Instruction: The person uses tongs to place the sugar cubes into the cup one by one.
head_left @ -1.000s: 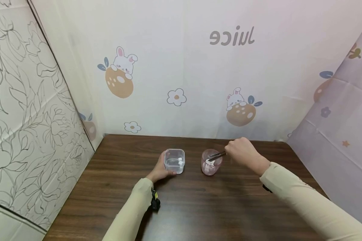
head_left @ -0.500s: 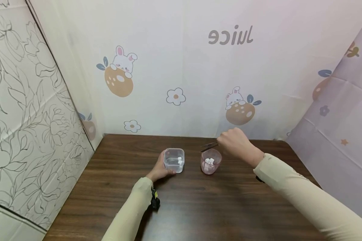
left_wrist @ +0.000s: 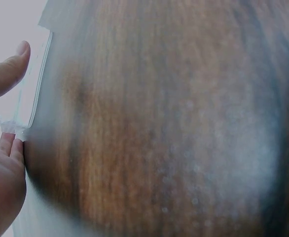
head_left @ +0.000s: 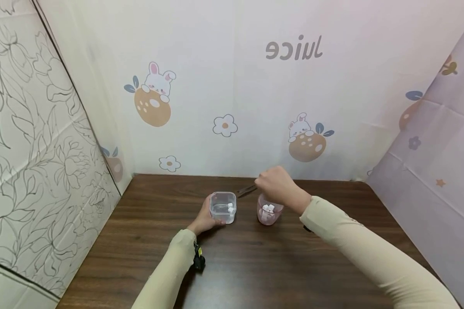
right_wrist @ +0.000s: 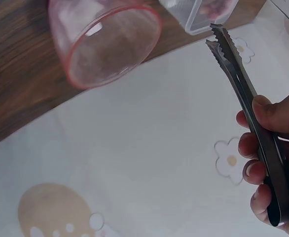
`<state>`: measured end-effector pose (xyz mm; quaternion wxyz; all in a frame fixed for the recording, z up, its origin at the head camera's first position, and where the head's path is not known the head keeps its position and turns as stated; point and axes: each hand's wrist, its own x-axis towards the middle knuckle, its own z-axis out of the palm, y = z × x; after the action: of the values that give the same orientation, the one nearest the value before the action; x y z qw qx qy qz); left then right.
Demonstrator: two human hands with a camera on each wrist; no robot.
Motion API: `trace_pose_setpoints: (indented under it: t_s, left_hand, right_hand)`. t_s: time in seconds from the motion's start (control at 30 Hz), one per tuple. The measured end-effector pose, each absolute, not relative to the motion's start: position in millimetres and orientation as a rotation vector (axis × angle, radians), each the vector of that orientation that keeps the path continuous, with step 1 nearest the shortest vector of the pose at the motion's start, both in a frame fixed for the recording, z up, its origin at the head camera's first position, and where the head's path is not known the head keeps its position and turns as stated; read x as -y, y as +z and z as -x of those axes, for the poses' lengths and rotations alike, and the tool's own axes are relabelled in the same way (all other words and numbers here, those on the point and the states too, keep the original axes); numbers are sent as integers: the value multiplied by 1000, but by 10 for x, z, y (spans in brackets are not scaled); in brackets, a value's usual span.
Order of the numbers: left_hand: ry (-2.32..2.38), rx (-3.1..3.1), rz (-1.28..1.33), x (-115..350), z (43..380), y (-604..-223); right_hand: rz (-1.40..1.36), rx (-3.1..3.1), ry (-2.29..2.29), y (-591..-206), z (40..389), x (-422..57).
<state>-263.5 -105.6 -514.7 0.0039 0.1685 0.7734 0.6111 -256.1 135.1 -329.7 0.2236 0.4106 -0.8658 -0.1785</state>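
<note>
My left hand (head_left: 206,218) holds a clear square plastic container (head_left: 218,218) upright on the table, fingers and thumb around its left side and front. A few small white cubes (head_left: 230,208) lie inside it at the right. My right hand (head_left: 277,184) grips metal tongs (head_left: 246,191) above the table, their tips near the container's upper right corner. In the right wrist view, the serrated tips of the tongs (right_wrist: 240,84) stand slightly apart with nothing visible between them. A translucent pink cup (head_left: 260,213) with several white cubes (head_left: 268,208) stands below my right hand, which partly hides its rim.
The dark wooden table (head_left: 239,274) ends at a patterned cloth wall (head_left: 193,141) behind the container and cup. Another cloth panel (head_left: 46,150) closes off the left side, and one (head_left: 429,180) the right.
The tongs have come up out of the pink cup and travelled left, toward the clear container, with my right hand. My left hand and the container have stayed in place.
</note>
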Motion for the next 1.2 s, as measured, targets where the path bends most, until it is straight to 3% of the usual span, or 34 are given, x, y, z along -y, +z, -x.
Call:
trace_pose_setpoints:
  t_s: [0.2,0.63,1.2]
  left_hand:
    - [1960,-2370,-545,1061,2523,-4994]
    - [1915,-2455,-545,1043,2755,-5389]
    - [1935,-2444,-549,1073,2803,-5407]
  right_hand:
    - [-1151,2392,-545,-3441,2598,-1124]
    - [-1145,2396,-716,-3669,2725,-825]
    - [-1086,2354,-1031,-3696,2759,-559]
